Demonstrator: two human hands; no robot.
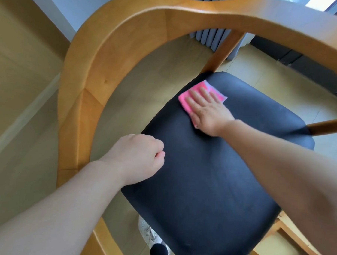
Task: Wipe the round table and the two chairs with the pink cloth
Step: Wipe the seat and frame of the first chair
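Note:
A wooden chair with a curved backrest rail (105, 58) and a black padded seat (215, 179) fills the view. My right hand (207, 109) lies flat, fingers spread, pressing the pink cloth (185, 97) onto the far left corner of the seat. My left hand (138, 158) hovers in a loose fist over the seat's left edge, holding nothing. The round table and the second chair are out of sight.
Beige tiled floor (141, 74) shows through the chair frame. Grey curtains (211, 37) hang at the back by a bright window. A beige wall with a skirting board (20, 119) runs along the left. A shoe (150, 235) shows below the seat.

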